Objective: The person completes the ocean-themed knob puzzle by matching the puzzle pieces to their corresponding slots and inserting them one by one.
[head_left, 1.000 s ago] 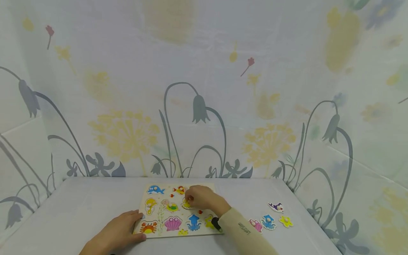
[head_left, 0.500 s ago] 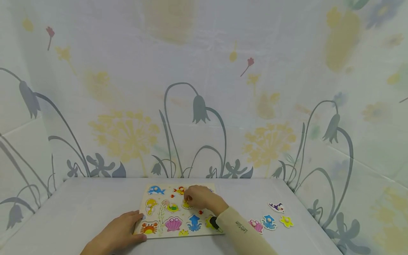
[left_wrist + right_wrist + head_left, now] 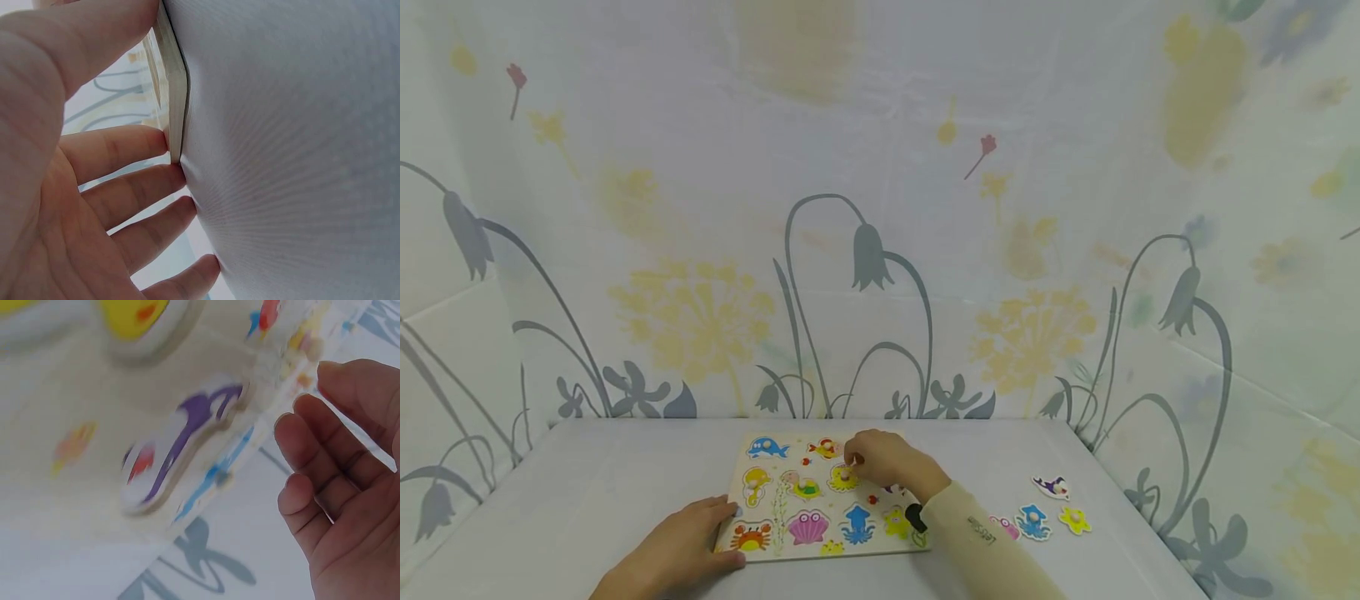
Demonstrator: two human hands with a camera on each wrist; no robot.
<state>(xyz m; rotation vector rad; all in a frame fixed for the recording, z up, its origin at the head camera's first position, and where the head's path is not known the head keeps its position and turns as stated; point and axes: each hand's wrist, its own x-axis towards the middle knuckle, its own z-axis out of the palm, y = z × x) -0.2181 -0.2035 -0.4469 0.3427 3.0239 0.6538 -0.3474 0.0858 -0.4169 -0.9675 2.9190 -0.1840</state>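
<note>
On the table lies a wooden peg puzzle board with sea animal pictures. My left hand rests at its left front corner; in the left wrist view the thumb and index fingertip touch the board's edge, the other fingertips the tablecloth. Over the board's upper right part, my right hand hovers with loosely bent fingers, holding nothing. Just below its fingertips sits a yellow octopus piece on the board. The right wrist view has a purple and white orca picture beside the fingers, slightly blurred.
Right of the board lie loose knobbed pieces: an orca, a blue squid, a yellow starfish and a pink shell, partly behind the right sleeve. A flower-printed curtain hangs behind the table.
My right hand has let go of the yellow octopus piece and moved slightly up and right, uncovering it. The left hand has stayed at the board's corner.
</note>
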